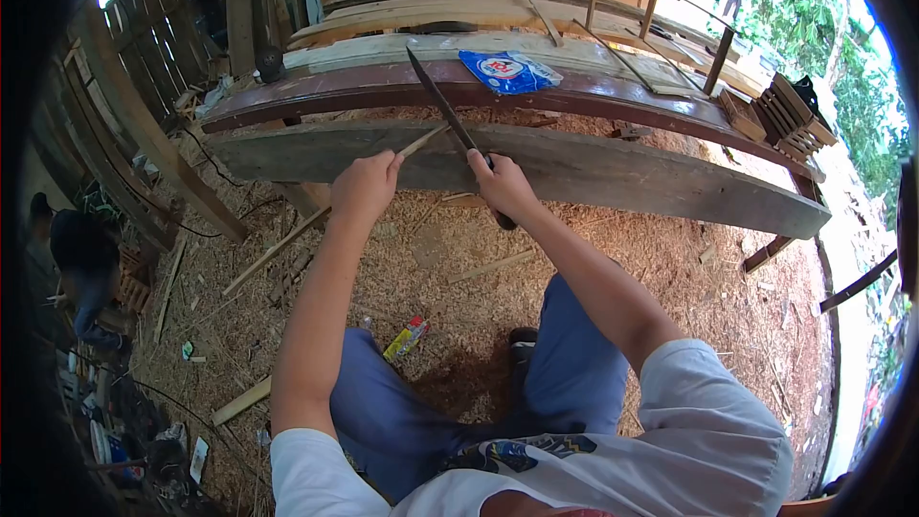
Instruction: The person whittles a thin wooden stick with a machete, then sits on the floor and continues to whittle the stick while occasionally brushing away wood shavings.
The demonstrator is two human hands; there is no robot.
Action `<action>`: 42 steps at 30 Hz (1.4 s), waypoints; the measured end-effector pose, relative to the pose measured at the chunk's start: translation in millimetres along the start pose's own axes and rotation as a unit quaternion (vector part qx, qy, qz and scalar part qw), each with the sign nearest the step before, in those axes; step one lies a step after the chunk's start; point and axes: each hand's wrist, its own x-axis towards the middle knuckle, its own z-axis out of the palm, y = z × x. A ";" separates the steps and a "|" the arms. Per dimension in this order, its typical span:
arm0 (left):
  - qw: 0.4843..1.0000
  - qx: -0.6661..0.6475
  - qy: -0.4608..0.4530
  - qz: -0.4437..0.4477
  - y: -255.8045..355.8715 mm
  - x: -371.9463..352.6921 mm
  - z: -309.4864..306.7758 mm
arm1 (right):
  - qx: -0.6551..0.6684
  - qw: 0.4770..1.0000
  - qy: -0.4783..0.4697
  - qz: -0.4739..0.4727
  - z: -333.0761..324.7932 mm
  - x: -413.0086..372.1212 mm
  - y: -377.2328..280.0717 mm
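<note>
The left hand [366, 182] is curling tightly around a wooden stick [419, 142] and, beside it, the right hand [502, 182] is clasping a long knife [441, 101].

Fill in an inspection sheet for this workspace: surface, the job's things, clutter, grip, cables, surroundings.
Surface: reddish bench with boards on it; a grey plank on edge along its near side.
Job's things: knife, long and dark; thin stick, its tip at the blade, contact unclear.
Clutter: blue packet on the bench; yellow-red packet and shavings on the ground.
Grip: left hand closed on the stick; right hand closed on the knife's handle.
Cables: thin dark line at left, possibly a cable.
Surroundings: another person at left; trees at right.
</note>
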 end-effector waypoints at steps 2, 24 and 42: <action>1.000 0.005 0.007 0.003 -0.6 -0.6 2.9 | 0.024 1.000 -0.002 0.008 -2.8 -5.4 -7.1; 0.998 -0.018 -0.046 -0.034 0.7 7.2 1.4 | 0.078 0.973 0.122 -0.182 0.4 8.1 -3.2; 0.999 -0.011 -0.034 -0.028 1.5 6.9 5.3 | 0.110 0.968 0.131 -0.185 0.9 -2.2 -23.2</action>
